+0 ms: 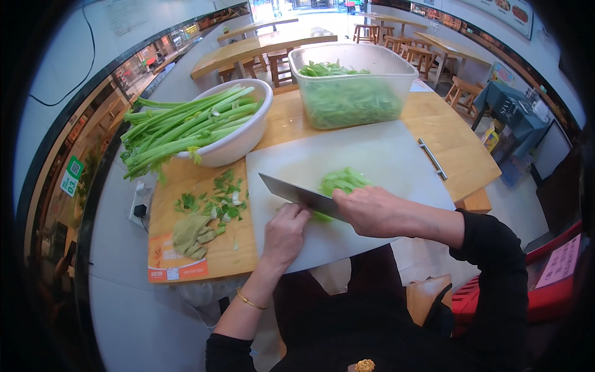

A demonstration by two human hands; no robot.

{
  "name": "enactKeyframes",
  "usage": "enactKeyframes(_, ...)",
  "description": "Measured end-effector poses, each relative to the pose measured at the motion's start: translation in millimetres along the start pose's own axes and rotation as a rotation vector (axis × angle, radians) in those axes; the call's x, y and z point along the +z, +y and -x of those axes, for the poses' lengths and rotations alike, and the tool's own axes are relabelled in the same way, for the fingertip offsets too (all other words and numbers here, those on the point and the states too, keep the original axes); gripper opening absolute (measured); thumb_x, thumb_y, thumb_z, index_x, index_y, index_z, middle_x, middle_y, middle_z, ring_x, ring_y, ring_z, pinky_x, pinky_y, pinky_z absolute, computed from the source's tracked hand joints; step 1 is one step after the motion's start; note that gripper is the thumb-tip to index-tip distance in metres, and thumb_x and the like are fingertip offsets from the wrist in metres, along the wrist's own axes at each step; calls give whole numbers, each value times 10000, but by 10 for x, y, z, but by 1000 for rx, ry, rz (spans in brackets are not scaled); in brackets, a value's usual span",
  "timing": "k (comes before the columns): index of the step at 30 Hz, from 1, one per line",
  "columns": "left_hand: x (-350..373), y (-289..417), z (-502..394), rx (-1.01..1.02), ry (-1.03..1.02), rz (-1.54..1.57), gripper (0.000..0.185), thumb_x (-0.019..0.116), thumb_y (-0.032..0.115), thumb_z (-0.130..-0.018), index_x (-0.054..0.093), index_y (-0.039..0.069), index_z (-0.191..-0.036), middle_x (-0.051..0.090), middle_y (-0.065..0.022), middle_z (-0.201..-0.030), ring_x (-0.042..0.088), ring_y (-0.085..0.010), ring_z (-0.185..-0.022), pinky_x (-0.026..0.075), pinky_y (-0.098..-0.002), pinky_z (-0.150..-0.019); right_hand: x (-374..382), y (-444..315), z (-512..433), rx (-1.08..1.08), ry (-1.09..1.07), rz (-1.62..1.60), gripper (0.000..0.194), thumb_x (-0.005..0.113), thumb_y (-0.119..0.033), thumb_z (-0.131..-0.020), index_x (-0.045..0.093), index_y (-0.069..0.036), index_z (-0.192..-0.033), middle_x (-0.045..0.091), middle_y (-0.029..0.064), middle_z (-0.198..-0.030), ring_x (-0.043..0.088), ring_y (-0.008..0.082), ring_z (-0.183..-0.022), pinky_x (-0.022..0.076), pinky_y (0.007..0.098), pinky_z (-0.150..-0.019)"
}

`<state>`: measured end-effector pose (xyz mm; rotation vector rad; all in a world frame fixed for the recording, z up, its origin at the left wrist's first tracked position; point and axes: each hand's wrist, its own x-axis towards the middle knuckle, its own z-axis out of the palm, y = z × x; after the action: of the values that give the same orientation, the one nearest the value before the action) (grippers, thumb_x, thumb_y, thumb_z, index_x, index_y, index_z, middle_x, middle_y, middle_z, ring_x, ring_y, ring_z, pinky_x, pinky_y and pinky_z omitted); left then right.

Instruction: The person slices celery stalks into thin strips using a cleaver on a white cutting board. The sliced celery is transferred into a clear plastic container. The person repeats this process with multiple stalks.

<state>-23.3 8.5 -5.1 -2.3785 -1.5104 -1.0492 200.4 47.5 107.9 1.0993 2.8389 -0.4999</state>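
My right hand (374, 211) grips the handle of a cleaver (297, 195), its broad blade slanting over a white cutting board (386, 144). Against the blade, the bent fingers of my left hand (286, 232) press down on celery at the board, mostly hidden by hand and steel. A small heap of sliced celery (344, 180) lies just beyond the blade, with a few green pieces showing under its lower edge. Whole celery stalks (195, 123) fill a white bowl (241, 144) at the back left and hang over its rim. Cut celery (353, 100) is in a clear plastic tub (358, 80) behind the board.
Leaf scraps (228, 195) and a crumpled greenish cloth (190, 232) lie on the wooden table (162, 186), left of the board. A metal bar handle (432, 159) sits at the board's right. Wooden stools (418, 56) and tables stand beyond; a red chair (548, 297) is at right.
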Motion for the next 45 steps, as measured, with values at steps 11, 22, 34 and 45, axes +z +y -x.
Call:
enactKeyframes(11, -61, -41, -28, -52, -16, 38, 159, 669, -24, -817, 735, 53, -939, 707, -95, -963, 678, -305, -915, 569, -415, -789, 114, 19, -434, 0, 117, -149, 159, 554, -18, -901, 548, 67, -1035, 688, 304, -867, 695, 477, -852, 539, 544, -740)
enactKeyframes(22, 5, -36, -114, -9, -20, 83, 171, 679, -39, -801, 733, 28, -949, 699, -122, -962, 659, -322, -940, 569, -423, -823, 27, -20, 67, 29, 44, -3, 133, 543, 3, -897, 504, 67, -1007, 671, 280, -771, 687, 480, -783, 536, 546, -677)
enactKeyframes(34, 19, -52, -77, 17, -8, 85, 208, 606, -54, -793, 721, 2, -957, 699, -127, -952, 658, -317, -929, 573, -417, -824, 34, 70, -485, 22, 109, -94, 214, 586, -128, -997, 514, 73, -989, 671, 296, -822, 675, 484, -829, 511, 568, -743)
enactKeyframes(45, 29, -66, -98, -36, -11, 142, 149, 665, -71, -822, 720, 4, -938, 707, -151, -948, 673, -350, -911, 565, -427, -814, 114, -84, -629, 49, 124, -184, 182, 596, -95, -924, 597, 68, -1005, 696, 297, -963, 688, 466, -950, 547, 514, -799)
